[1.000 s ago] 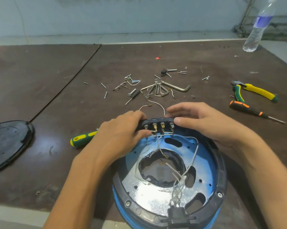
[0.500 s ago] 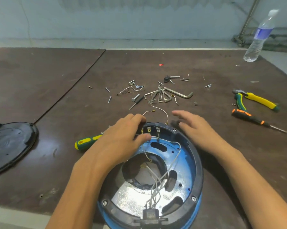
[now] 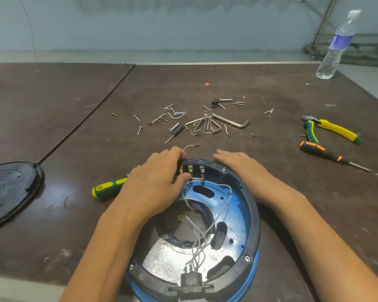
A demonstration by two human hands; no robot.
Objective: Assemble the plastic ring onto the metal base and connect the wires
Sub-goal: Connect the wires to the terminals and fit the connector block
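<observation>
Nearest, the round blue metal base [image 3: 233, 214] sits at the near edge of the brown worktop [image 3: 74, 225] and appears to overhang it. The black plastic ring [image 3: 254, 216] is seated on its rim. Thin white wires [image 3: 205, 236] rise from a black plug [image 3: 191, 280] at the near rim. Two yellow ring lugs [image 3: 192, 208] on wire ends hang unconnected over the central opening.

At the far rim, the left hand [image 3: 153, 182] has its grip closed on the black terminal block [image 3: 194, 170], fingers over the top and thumb against the tabs. The right hand [image 3: 242, 166] lies flat and straight-fingered beside the ring, gripping nothing.

Beyond lie a green-and-yellow screwdriver [image 3: 109, 187] and loose screws and hex keys [image 3: 212, 125].

Risks, as judged:
- Pressure on the block could tip the overhanging base off the edge.
- The thumb could bend a tab or dislodge the attached wires.
- The loose lugs could be fitted to the wrong tabs.
</observation>
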